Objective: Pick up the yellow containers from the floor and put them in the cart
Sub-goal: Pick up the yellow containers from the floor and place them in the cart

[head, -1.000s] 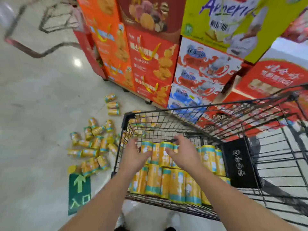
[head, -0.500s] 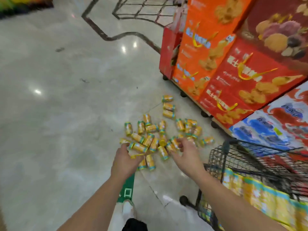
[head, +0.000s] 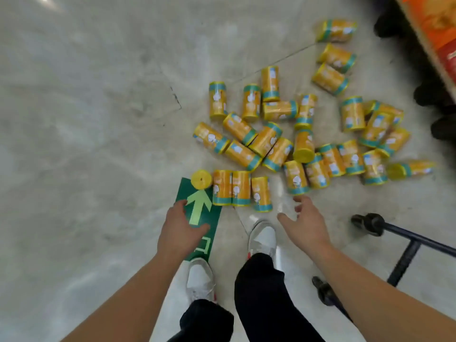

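Note:
Several yellow containers (head: 265,139) with teal bands lie scattered on the pale floor ahead of me. A row of three lying containers (head: 241,188) is nearest, with one more (head: 201,179) end-on at their left. My left hand (head: 181,230) hovers just below that row, over a green sticker, fingers relaxed and holding nothing. My right hand (head: 304,223) reaches down with spread fingers, just below another container (head: 295,177), holding nothing. Of the cart only the dark lower frame and wheels (head: 370,224) show at the right.
A green floor sticker with an arrow (head: 197,208) lies under my left hand. My white shoes (head: 262,239) stand just behind the containers. Orange display boxes on dark casters (head: 434,28) fill the top right corner. Bare floor stretches to the left.
I turned from the cart toward the floor and bent down. The containers are now close and both empty hands have dropped to just short of the nearest ones.

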A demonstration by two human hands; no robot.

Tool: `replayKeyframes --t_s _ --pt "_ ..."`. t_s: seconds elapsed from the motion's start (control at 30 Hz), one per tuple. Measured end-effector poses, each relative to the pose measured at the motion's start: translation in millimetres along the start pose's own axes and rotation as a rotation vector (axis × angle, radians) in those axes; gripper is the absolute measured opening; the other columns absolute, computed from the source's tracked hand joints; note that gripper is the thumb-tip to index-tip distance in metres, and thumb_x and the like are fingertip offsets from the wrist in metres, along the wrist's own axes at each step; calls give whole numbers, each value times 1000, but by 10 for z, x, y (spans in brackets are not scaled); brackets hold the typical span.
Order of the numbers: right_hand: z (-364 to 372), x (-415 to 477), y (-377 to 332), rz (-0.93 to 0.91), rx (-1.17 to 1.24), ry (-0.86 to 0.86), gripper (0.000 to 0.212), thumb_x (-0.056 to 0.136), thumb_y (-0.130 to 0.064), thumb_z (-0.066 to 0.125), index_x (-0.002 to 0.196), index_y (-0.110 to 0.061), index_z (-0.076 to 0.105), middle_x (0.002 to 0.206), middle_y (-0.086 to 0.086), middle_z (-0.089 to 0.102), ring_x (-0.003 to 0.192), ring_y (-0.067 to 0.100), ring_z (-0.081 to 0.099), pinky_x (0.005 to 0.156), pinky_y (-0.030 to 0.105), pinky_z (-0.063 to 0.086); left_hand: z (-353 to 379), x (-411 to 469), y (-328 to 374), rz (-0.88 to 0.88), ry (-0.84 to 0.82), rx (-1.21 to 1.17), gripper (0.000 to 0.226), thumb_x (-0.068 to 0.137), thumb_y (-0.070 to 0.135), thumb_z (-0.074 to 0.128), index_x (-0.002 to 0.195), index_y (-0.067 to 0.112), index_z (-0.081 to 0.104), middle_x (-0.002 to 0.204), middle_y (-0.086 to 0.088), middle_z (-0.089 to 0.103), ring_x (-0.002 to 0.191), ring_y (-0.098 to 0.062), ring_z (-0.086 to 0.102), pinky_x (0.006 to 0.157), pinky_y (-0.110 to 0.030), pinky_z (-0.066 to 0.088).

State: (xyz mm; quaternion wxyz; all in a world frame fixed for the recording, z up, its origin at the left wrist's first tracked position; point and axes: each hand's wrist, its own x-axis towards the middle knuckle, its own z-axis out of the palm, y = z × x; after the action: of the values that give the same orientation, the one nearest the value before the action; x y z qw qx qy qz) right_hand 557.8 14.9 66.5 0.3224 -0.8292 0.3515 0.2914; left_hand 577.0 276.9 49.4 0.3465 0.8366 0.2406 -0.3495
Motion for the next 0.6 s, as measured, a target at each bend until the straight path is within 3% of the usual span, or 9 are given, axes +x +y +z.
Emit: replayKeyframes --t_s 0.13,0.3,0.47,0.6 --pt "759 976 441 54 -17 -16 73 82 -32 73 143 -16 36 136 11 50 122 27 51 93 34 41 588 1009 -458 -39 26 -60 99 56 39 77 143 21 33 137 -5 49 117 -25 57 96 -46 49" --pt "1391 1707 726 53 16 -36 89 81 -37 74 151 -19 22 145 12 42 130 27 46 99 37 41 1067 1778 -611 37 169 -231 95 66 15 86 143 23 31 136 1 50 119 -18 53 99 -37 46" --pt "1655 1995 733 58 46 3 87 73 -42 75 144 -21 28 130 9 53 115 32 56 95 49 48 1161 2047 -598 103 292 -317 80 67 15 86 133 21 43 119 5 59 106 -9 57 89 -20 47" --pt "1586 2100 764 91 35 -15 80 79 -34 77 143 -17 33 129 10 56 112 31 58 86 37 46 1091 2059 -544 120 291 -334 74 67 19 87 129 21 47 117 5 60 104 -9 57 83 -15 45"
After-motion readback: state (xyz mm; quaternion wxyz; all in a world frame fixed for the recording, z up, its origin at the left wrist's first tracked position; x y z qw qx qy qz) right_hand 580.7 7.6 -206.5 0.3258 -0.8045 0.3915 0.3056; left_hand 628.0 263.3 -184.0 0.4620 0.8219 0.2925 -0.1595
